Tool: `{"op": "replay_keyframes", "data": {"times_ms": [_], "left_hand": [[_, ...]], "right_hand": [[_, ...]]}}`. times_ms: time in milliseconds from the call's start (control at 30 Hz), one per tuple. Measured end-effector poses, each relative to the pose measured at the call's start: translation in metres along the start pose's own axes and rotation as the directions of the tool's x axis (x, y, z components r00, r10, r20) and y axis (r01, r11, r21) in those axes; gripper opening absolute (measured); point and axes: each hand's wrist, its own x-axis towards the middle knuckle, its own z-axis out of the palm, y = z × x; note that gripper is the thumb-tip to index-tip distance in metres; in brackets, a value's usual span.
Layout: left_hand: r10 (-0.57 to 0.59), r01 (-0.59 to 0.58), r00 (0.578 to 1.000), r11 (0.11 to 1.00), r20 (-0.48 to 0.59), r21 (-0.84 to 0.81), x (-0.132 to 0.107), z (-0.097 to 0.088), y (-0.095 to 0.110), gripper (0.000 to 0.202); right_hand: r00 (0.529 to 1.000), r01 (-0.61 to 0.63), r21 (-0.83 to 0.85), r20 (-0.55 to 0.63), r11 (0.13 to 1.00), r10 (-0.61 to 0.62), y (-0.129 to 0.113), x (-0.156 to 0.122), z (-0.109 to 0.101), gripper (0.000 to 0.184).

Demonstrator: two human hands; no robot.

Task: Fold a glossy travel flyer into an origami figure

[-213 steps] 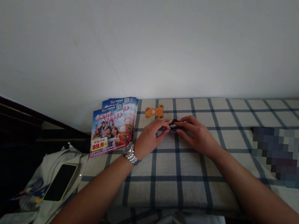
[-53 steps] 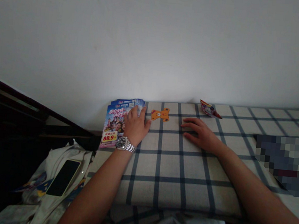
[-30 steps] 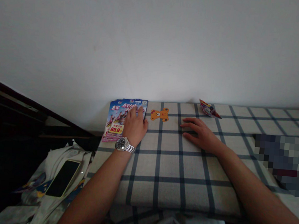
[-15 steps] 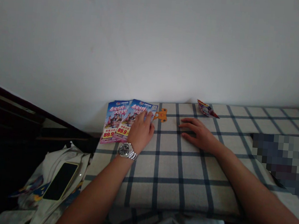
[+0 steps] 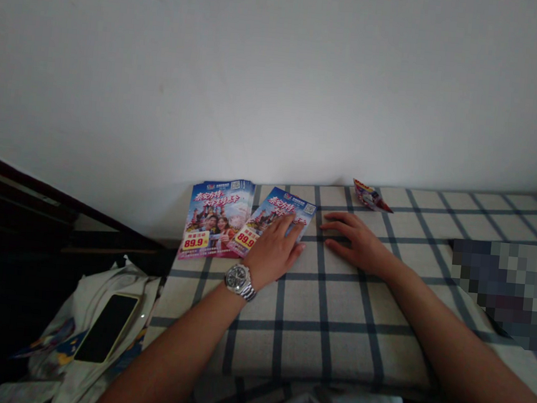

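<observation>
My left hand [image 5: 274, 247], a metal watch [image 5: 239, 280] on its wrist, lies with fingers stretched out on top of a printed flyer [image 5: 267, 217]. That flyer is tilted on the cloth, its lower left corner by the edge of a stack of matching flyers [image 5: 215, 215] on the left. On the checked tablecloth [image 5: 304, 299], my right hand [image 5: 356, 244] rests with fingers apart, holding nothing. Beyond it, near the wall, stands a small folded paper piece [image 5: 371, 196] in colours like the flyers.
A phone [image 5: 107, 328] in a pale yellow case lies on a white bag at the lower left, below table height. The wall [image 5: 279, 83] rises directly behind the table. At the right is a dark-edged, blurred-out flat object [image 5: 509, 291].
My left hand has slid one flyer to the right, off the stack, uncovering the stack's top flyer. The flyer now covers the bear print on the cloth. My right hand has stayed put.
</observation>
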Motion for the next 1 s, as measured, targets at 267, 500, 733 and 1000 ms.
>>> {"op": "replay_keyframes", "data": {"times_ms": [267,500,733,1000], "left_hand": [[0.021,-0.022,1.000,0.998,0.014,0.060,-0.0020,0.0013,-0.0012,0.054],[0.025,-0.026,0.999,0.998,0.020,0.057,-0.0015,0.0003,-0.0010,0.056],[0.024,-0.025,1.000,0.998,0.019,0.051,-0.0016,0.0006,-0.0015,0.057],[0.063,-0.066,0.997,0.997,0.049,0.047,-0.0004,-0.0021,0.0017,0.050]], "right_hand": [[1.000,0.011,-0.023,0.006,1.000,-0.011,-0.0019,-0.0001,-0.0003,0.034],[1.000,0.016,-0.024,0.013,1.000,-0.016,-0.0026,-0.0009,-0.0016,0.035],[1.000,0.021,-0.033,0.000,0.999,-0.021,-0.0006,-0.0017,0.0007,0.035],[1.000,0.007,-0.029,-0.007,1.000,-0.007,-0.0024,-0.0009,0.0015,0.035]]}}
